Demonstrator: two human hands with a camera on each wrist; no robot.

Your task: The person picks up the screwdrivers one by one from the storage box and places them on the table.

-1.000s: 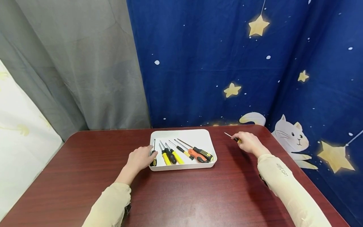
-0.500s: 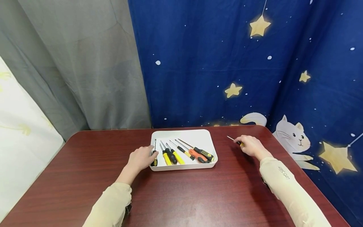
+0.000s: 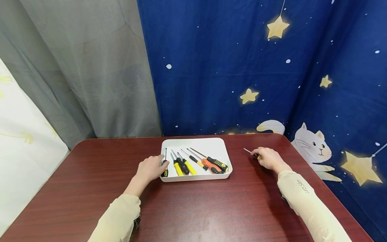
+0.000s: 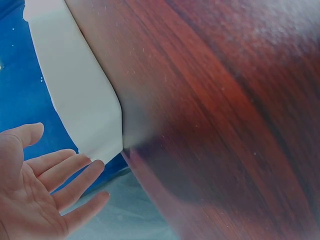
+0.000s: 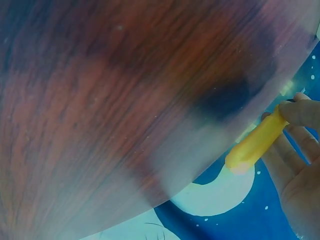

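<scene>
My right hand (image 3: 269,158) pinches a screwdriver (image 5: 257,142) between thumb and fingers, off the right side of the white tray (image 3: 208,143). Its yellow handle end shows in the right wrist view; its thin shaft points left in the head view. My left hand (image 3: 150,167) is at the tray's left end, fingers loosely extended; in the left wrist view fingertips (image 4: 98,164) meet the tray wall. Inside the tray lie several screwdrivers: yellow-handled ones (image 3: 190,168), an orange-and-black one (image 3: 210,166) and a black one with yellow dots (image 3: 218,164). A black-and-yellow one (image 3: 165,173) lies partly behind my left thumb.
The tray stands near the back edge of a dark red wooden table (image 3: 196,208). Behind the table hang a grey curtain (image 3: 121,84) and a blue curtain with stars (image 3: 211,67). A white curtain (image 3: 24,151) is at the left.
My right hand has moved slightly right and toward me with the screwdriver in it. My left hand stays at the tray's left end. The tray and its screwdrivers have not visibly moved.
</scene>
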